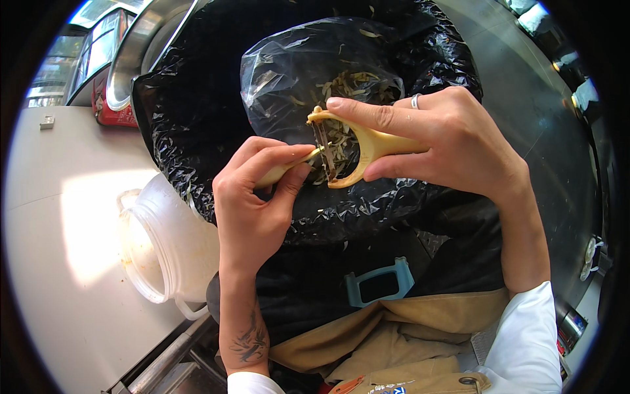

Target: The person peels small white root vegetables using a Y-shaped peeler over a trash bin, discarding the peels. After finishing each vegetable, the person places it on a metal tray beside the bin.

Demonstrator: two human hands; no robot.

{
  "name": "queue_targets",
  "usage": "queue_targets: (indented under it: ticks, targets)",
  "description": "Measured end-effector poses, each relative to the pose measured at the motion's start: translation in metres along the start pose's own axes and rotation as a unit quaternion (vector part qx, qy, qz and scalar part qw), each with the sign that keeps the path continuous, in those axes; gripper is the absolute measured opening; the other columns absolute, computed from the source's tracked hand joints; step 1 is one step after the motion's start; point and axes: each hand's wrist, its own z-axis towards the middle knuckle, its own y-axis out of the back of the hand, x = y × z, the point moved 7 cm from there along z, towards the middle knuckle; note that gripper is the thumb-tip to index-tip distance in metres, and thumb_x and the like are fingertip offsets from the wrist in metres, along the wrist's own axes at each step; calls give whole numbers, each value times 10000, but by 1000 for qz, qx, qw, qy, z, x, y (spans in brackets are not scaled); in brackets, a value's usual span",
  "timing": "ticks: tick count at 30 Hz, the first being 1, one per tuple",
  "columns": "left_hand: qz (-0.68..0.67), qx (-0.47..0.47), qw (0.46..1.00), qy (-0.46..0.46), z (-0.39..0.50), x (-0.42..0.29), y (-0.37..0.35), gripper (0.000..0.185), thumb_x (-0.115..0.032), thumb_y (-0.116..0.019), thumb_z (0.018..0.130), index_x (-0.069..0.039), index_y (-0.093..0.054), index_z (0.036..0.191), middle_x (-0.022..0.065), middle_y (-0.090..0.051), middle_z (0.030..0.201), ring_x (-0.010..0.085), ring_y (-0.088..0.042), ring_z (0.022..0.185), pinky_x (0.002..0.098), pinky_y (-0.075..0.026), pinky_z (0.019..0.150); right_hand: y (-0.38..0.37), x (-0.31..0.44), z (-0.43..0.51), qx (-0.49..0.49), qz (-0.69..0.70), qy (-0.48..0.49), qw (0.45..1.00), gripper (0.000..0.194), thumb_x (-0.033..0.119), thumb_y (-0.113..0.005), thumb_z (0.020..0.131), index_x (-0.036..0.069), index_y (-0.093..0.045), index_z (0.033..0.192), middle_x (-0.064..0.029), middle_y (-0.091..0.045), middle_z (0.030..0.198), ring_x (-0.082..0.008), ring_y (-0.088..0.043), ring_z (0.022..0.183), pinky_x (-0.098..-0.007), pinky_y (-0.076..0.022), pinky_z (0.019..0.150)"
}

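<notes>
My left hand (263, 189) grips a pale, slender peeled vegetable piece (273, 175), its thin tip pointing right against the blade of a peeler. The yellow Y-shaped peeler (374, 145) is in my right hand (443, 143), with the index finger stretched along its upper arm and the thumb below. Bits of brown residue cling to the blade ends. Beneath both hands, a clear plastic bag (280, 74) and many thin peelings (352, 86) lie in a wide container lined with a black plastic bag (192, 113).
A translucent plastic jar (187, 246) lies on its side at the left on a pale surface (39, 197). A steel basin (128, 59) stands at upper left above a red object (110, 106). A light blue frame-like object (406, 278) rests near my lap, by the tan apron (443, 315).
</notes>
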Motion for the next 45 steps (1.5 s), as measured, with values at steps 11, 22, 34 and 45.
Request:
queue_targets:
  ticks: [11, 22, 34, 45]
  targets:
    - [34, -11, 999, -32, -2, 4, -6, 199, 82, -793, 850, -21, -798, 1020, 92, -753, 958, 218, -752, 836, 308, -584, 750, -3, 11, 0, -11, -111, 13, 994, 783, 476, -821, 800, 270, -620, 1528, -15, -668, 687, -151, -607, 542, -303, -517, 526]
    - [-107, -10, 991, 78, -3, 7, 6, 140, -20, -778, 959, 25, -781, 1092, 41, -733, 876, 106, -675, 723, 225, -543, 691, 15, -32, -6, -13, -42, -89, 995, 696, 337, -866, 833, 172, -659, 1478, -127, -795, 948, -230, -739, 709, -326, -591, 690]
    - [-438, 74, 855, 270, -9, 28, -16, 344, -156, -630, 1046, 54, -704, 1308, 35, -639, 796, 24, -465, 510, 154, -313, 418, 10, 8, 1, -86, -57, 41, 994, 805, 362, -897, 740, 215, -655, 1494, -20, -683, 697, -108, -606, 547, -262, -505, 499]
    - [-430, 66, 854, 285, -9, 31, -22, 265, -186, -604, 1056, 29, -723, 1155, 26, -628, 777, 23, -446, 547, 170, -278, 476, 1, 22, -1, -56, -104, 1, 993, 748, 449, -845, 806, 262, -648, 1503, 7, -567, 617, -110, -540, 496, -271, -463, 467]
